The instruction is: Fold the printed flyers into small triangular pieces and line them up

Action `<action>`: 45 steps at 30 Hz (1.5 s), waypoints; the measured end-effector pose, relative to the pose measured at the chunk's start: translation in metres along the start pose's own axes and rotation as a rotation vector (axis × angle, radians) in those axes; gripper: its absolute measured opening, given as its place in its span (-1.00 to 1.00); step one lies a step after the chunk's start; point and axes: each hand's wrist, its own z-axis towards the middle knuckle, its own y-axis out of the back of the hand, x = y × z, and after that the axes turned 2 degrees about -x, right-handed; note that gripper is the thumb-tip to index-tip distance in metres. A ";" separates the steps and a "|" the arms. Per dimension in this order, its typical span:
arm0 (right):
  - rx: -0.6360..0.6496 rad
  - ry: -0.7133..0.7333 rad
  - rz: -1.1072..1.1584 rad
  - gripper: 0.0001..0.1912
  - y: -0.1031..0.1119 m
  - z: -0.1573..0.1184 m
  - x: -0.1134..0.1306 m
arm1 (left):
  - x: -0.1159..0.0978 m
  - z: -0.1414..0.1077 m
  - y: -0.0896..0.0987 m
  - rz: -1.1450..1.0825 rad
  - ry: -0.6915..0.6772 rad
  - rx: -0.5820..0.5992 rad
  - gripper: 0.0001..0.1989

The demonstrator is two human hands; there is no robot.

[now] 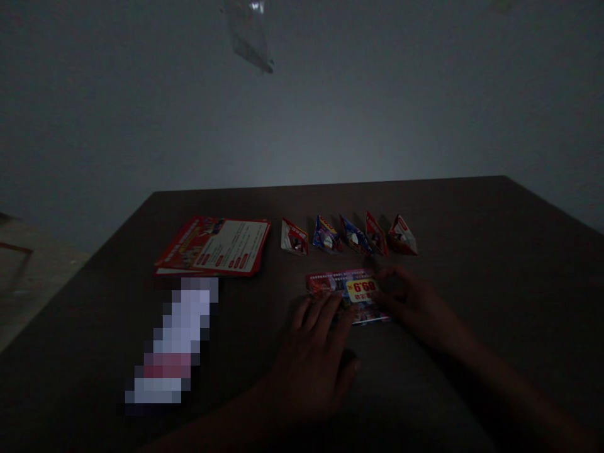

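A folded printed leaflet with a yellow price patch lies on the dark table in front of me. Across its near left part rest the spread, flat fingers of my left hand. My right hand has its thumb and fingers closed on the leaflet's right end. Just beyond stands a row of several small folded paper pieces, red, white and blue, with pointed tops. The dim light hides fine detail around the fingertips.
A stack of red and white leaflets lies at the left of the table. Nearer me is a long bright object, blurred into blocks. A clear plastic bag hangs on the wall behind.
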 end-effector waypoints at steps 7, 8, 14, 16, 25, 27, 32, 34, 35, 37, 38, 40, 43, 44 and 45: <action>0.045 -0.011 -0.037 -0.76 0.002 0.000 0.002 | 0.000 -0.005 -0.003 0.034 -0.019 0.041 -0.35; 0.055 -0.010 -0.041 -0.76 0.003 -0.001 0.001 | 0.000 -0.006 -0.004 0.037 -0.027 0.043 -0.34; 0.060 -0.006 -0.083 -0.80 0.004 -0.003 -0.001 | 0.000 -0.009 -0.009 0.026 -0.072 0.044 -0.32; 0.064 -0.003 -0.089 -0.81 0.005 -0.004 -0.001 | 0.000 -0.008 -0.008 0.019 -0.068 0.047 -0.33; 0.065 0.047 -0.197 -0.84 0.006 -0.007 -0.005 | 0.000 -0.005 -0.006 0.013 -0.065 0.068 -0.33; 0.058 0.052 -0.238 -0.83 0.005 -0.008 -0.005 | 0.000 -0.006 -0.006 0.014 -0.069 0.067 -0.33; 0.024 0.055 -0.318 -0.81 0.005 -0.010 -0.001 | 0.001 -0.007 -0.006 0.010 -0.074 0.074 -0.32; 0.019 0.051 -0.328 -0.82 0.005 -0.010 -0.001 | 0.001 -0.006 -0.006 0.008 -0.080 0.071 -0.33; 0.021 0.049 -0.332 -0.83 0.005 -0.010 -0.001 | 0.002 -0.006 -0.006 0.005 -0.079 0.068 -0.33; 0.027 0.049 -0.340 -0.84 0.005 -0.010 -0.001 | 0.002 -0.005 -0.006 -0.004 -0.071 0.065 -0.34; 0.028 0.048 -0.345 -0.84 0.004 -0.010 -0.001 | 0.003 -0.004 -0.006 -0.011 -0.067 0.063 -0.35; 0.022 0.052 -0.359 -0.84 0.004 -0.010 -0.001 | 0.003 -0.003 -0.006 -0.023 -0.065 0.064 -0.35; 0.019 0.069 -0.368 -0.85 0.005 -0.009 0.000 | 0.003 -0.004 -0.006 -0.028 -0.066 0.072 -0.36; 0.021 0.074 -0.365 -0.85 0.005 -0.009 0.000 | 0.003 -0.004 -0.006 -0.027 -0.065 0.075 -0.35; 0.022 0.077 -0.361 -0.85 0.005 -0.009 0.000 | 0.003 -0.004 -0.006 -0.025 -0.060 0.072 -0.35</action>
